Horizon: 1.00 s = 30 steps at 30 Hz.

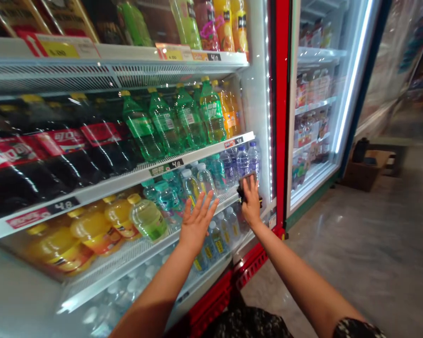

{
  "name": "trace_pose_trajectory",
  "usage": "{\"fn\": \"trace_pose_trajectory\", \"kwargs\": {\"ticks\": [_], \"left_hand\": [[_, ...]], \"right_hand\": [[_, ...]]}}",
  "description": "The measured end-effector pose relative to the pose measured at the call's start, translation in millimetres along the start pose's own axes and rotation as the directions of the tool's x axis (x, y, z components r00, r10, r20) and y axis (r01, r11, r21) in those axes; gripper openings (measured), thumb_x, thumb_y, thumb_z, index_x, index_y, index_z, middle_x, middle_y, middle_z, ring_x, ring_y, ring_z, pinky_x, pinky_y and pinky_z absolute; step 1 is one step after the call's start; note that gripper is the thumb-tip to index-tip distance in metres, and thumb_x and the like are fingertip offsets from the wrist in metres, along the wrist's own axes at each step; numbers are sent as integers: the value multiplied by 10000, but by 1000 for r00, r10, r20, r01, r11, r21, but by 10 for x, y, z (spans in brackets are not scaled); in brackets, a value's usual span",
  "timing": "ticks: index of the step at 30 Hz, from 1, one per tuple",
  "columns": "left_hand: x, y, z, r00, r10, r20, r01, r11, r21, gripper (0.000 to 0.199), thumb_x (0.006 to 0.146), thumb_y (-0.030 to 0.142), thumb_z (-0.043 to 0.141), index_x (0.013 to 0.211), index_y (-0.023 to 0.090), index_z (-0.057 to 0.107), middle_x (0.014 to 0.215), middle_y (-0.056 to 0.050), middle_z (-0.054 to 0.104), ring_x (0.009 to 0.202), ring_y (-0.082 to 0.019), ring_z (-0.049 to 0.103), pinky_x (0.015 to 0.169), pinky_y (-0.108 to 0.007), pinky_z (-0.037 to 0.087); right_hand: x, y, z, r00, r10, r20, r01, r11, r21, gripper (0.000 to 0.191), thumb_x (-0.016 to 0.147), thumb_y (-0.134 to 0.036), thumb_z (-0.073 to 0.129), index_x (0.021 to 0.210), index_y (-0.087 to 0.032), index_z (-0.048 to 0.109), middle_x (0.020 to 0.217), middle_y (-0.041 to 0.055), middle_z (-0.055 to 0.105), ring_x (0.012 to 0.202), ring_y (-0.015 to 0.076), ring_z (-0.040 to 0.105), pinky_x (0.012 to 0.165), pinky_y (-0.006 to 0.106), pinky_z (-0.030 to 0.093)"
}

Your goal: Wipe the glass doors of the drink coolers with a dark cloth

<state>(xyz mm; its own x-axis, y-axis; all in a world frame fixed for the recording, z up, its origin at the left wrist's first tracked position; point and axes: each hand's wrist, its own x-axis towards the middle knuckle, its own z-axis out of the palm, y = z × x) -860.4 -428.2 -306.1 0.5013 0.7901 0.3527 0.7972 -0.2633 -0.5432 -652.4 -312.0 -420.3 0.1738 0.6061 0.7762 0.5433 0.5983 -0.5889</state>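
Our left hand [197, 220] spreads empty before clear plastic bottles [205, 177]; our right hand [251, 203] flattens a dark cloth [246, 184].

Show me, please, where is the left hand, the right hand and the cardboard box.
Left hand [194, 229]: head view, back of the hand.
Right hand [251, 207]: head view, back of the hand.
Cardboard box [360, 174]: head view, its side.

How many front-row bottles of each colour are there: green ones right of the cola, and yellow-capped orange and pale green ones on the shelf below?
Green bottles: 4
Orange bottles: 3
Pale green bottle: 1
Total: 8
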Motion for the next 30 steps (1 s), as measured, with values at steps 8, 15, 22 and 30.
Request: {"fn": "trace_pose_trajectory", "kwargs": {"ticks": [8, 15, 22, 30], "left_hand": [[6, 11, -52, 999, 19, 28, -19, 1000, -10, 1172, 705, 245, 827, 1634, 228, 112, 1678, -86, -35, 1537, -268, -155, 1245, -589, -123], [-597, -180, -196, 998, 34, -58, -35, 999, -12, 1108, 744, 346, 819, 1630, 207, 168, 1690, -97, 65, 1556, -268, -70, 1284, -524, -54], [-1453, -470, -336, 997, -39, -69, 44, 996, 74, 1036, 737, 376, 845, 1602, 247, 291, 1680, -56, 195, 1565, -242, -80, 1272, -499, -121], [-2071, -723, -365, 986, -157, -50, 160, 984, 74, 1179, 666, 357, 907, 1619, 279, 217, 1664, -67, 269, 1571, -249, -68, 1272, -525, -106]], "right_hand": [[-223, -131, 22, 1000, 13, 10, -13, 1000, 5, 1039, 710, 63, 363, 1627, -373, 143, 1720, -30, 32, 1572, 264, -18, 1242, 625, 195], [-507, -645, 172, 954, -243, 175, 239, 970, 42, 1064, 697, 85, 381, 1608, -433, 195, 1713, -63, 109, 1572, 281, -44, 1217, 634, 267], [-345, -1094, 280, 997, -79, 2, 79, 996, 31, 1064, 701, 64, 366, 1626, -398, 115, 1719, -50, 22, 1566, 304, -87, 1208, 678, 242], [-809, -1260, 308, 916, -337, 218, 334, 941, 49, 994, 737, 66, 412, 1579, -446, 288, 1684, -80, 213, 1575, 297, 44, 1219, 645, 291]]}}
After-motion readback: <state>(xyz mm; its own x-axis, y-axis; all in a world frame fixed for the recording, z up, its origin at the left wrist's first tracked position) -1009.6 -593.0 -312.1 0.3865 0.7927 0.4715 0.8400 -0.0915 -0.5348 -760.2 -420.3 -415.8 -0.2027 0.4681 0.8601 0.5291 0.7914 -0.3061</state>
